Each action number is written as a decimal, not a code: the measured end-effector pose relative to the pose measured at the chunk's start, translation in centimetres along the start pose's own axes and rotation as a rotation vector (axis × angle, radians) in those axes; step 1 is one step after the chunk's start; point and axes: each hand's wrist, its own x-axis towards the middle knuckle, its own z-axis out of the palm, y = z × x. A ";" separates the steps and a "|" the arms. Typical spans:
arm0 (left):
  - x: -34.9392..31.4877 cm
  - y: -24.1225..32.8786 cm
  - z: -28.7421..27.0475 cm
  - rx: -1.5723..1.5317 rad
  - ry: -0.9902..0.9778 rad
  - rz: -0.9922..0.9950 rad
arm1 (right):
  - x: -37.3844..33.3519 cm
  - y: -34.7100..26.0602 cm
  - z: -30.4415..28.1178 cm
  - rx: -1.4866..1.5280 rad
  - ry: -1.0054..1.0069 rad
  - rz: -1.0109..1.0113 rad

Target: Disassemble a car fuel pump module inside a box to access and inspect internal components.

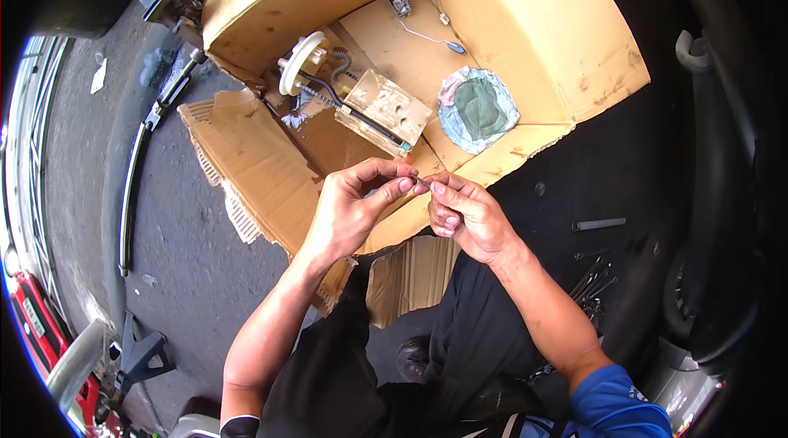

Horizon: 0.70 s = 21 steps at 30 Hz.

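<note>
My left hand [349, 206] and my right hand [474, 215] meet over the near edge of an open cardboard box [533, 36]. Between their fingertips both pinch a small thin dark piece [420, 181], too small to name. Just beyond the hands, inside the box, lies a fuel pump module [386, 110] with a white round flange, corrugated hoses and a dirty cream body. To its right sits a round dark-green pad [480, 108] with a pale blue and pinkish rim. Farther back rests a fuel level sender [400, 4] with a wire arm and a blue float.
Torn box flaps [246, 167] stick out toward me at the left. A long dark rod or hose [135, 183] lies on the floor beyond them. A red jack [45, 323] and a black stand [141, 360] are lower left. Wrenches [597, 224] lie on the floor at right.
</note>
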 end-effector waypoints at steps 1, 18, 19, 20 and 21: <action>-0.4 0.1 0.1 -0.003 0.006 0.009 | -0.2 0.2 0.1 0.039 -0.074 0.023; -6.0 -1.3 -3.5 -0.070 0.262 -0.133 | -1.6 5.9 2.1 -0.102 -0.003 0.035; -6.0 -1.5 -3.5 -0.060 0.255 -0.177 | -1.6 5.9 1.9 -0.077 0.004 0.000; -6.1 -1.6 -3.5 -0.059 0.262 -0.195 | -1.5 5.9 2.0 -0.050 0.011 -0.034; -6.0 -1.7 -3.5 -0.056 0.260 -0.201 | -1.4 5.8 2.1 -0.044 0.014 -0.032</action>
